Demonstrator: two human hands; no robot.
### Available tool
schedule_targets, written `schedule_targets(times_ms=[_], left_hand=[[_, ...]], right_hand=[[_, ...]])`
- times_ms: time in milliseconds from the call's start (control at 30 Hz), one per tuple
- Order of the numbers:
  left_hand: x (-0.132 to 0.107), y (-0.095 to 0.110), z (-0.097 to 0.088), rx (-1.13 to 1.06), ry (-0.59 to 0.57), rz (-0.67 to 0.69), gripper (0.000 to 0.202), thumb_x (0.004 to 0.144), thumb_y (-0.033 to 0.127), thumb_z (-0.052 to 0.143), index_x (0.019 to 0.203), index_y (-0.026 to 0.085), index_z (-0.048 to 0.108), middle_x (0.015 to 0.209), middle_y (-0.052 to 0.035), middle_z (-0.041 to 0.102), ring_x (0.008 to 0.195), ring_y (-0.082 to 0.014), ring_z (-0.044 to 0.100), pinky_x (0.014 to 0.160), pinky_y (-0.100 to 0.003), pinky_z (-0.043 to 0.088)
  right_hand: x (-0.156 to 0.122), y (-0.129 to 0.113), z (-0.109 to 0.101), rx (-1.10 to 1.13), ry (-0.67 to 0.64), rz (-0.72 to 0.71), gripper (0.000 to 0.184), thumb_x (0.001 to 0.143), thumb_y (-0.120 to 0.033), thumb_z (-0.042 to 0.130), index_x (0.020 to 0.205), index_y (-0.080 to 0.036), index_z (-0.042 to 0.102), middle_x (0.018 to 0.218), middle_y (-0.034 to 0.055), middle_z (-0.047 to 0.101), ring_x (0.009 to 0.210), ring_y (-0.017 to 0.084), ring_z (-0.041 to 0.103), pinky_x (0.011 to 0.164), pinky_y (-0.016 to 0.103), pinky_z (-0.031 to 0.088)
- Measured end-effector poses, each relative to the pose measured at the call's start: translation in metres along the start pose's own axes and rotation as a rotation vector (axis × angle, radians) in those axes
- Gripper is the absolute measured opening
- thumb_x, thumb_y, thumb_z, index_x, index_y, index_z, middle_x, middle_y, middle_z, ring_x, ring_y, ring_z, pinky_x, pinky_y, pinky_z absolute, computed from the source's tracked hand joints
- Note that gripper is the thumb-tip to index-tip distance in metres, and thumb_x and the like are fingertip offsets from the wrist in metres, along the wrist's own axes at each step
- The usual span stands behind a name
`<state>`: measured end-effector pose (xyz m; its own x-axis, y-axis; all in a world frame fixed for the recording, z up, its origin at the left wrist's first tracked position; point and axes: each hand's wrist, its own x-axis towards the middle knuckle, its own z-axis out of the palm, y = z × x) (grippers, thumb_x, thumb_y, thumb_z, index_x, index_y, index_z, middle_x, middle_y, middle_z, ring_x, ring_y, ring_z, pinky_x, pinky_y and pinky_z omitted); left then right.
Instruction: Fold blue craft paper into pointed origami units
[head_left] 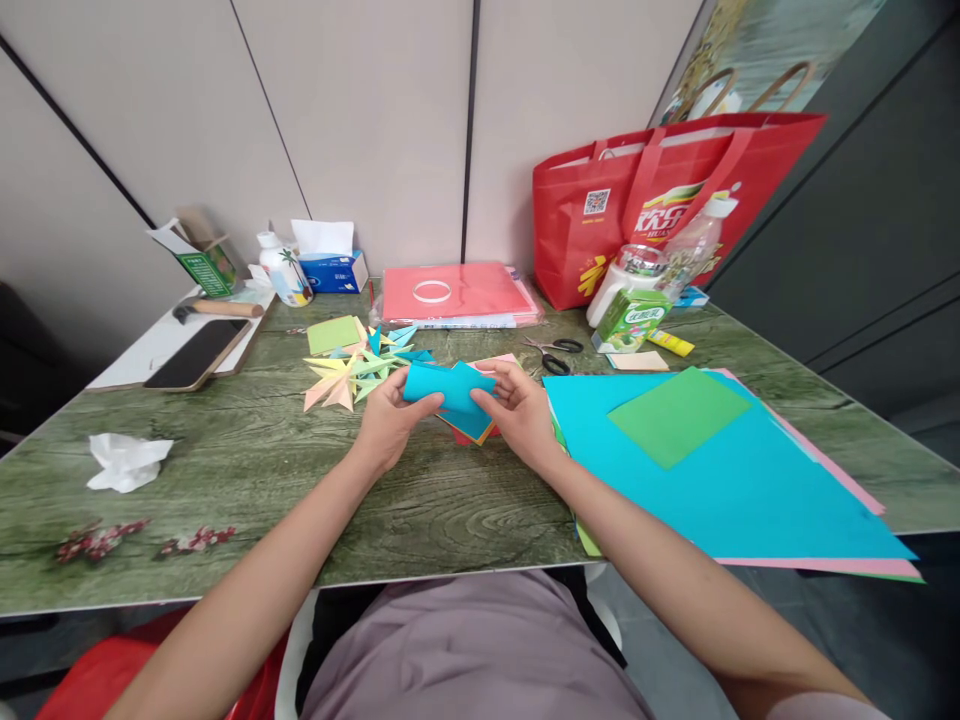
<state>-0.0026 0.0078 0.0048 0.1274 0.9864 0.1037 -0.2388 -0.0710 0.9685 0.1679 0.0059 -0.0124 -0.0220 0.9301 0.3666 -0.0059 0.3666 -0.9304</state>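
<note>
A sheet of blue paper (442,384) is held up between my two hands, above the table's middle. My left hand (390,415) is closed on its left end, thumb in front and fingers behind. On the right end, my right hand (521,405) pinches it the same way. Below and behind it lie more small coloured sheets, blue, orange, red and pink (499,362), partly hidden by the hands. Just beyond my left hand is a pile of pointed folded paper pieces (334,385) in yellow, peach, green and blue.
Scissors (556,356) lie beyond my right hand. Large coloured sheets (675,510) with a green square (679,415) cover the right side. A red bag (577,220), bottle (694,245) and green carton (632,320) stand behind. A phone (196,354), hammer (217,308) and crumpled tissue (127,460) are left.
</note>
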Motion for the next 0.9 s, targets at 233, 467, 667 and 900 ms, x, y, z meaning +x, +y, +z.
schedule_targets(times_ms=[233, 467, 667, 900], left_hand=[[-0.001, 0.003, 0.001, -0.064, -0.036, -0.041, 0.033, 0.065, 0.028, 0.072, 0.093, 0.015, 0.060, 0.087, -0.0051, 0.066, 0.078, -0.0185, 0.061, 0.071, -0.034, 0.053], [-0.001, 0.003, 0.002, -0.046, 0.058, -0.061, 0.033, 0.062, 0.035, 0.074, 0.083, 0.013, 0.063, 0.076, -0.0032, 0.067, 0.070, -0.0170, 0.061, 0.065, -0.032, 0.053], [-0.001, 0.003, 0.000, -0.040, 0.087, -0.068, 0.032, 0.059, 0.035, 0.076, 0.080, 0.013, 0.064, 0.070, -0.0022, 0.067, 0.063, -0.0161, 0.061, 0.059, -0.031, 0.053], [-0.002, 0.001, 0.001, -0.038, 0.087, -0.071, 0.031, 0.059, 0.033, 0.076, 0.080, 0.012, 0.064, 0.076, -0.0042, 0.068, 0.066, -0.0171, 0.061, 0.058, -0.032, 0.055]], right_hand=[[-0.001, 0.004, 0.001, -0.052, 0.035, 0.018, 0.032, 0.071, -0.036, 0.064, 0.099, -0.022, 0.062, 0.093, 0.0038, 0.066, 0.078, 0.016, 0.061, 0.070, 0.031, 0.052], [-0.002, 0.001, 0.002, -0.060, 0.022, 0.031, 0.029, 0.070, -0.037, 0.064, 0.094, -0.020, 0.063, 0.085, 0.0036, 0.066, 0.076, 0.017, 0.062, 0.068, 0.031, 0.051], [-0.002, -0.004, 0.002, -0.030, -0.045, 0.016, 0.027, 0.073, -0.035, 0.061, 0.097, -0.020, 0.062, 0.094, 0.0047, 0.066, 0.082, 0.017, 0.061, 0.071, 0.030, 0.050], [-0.003, -0.009, 0.003, -0.148, -0.059, 0.006, 0.029, 0.071, -0.035, 0.063, 0.096, -0.020, 0.063, 0.094, 0.0042, 0.066, 0.072, 0.015, 0.059, 0.061, 0.028, 0.049]])
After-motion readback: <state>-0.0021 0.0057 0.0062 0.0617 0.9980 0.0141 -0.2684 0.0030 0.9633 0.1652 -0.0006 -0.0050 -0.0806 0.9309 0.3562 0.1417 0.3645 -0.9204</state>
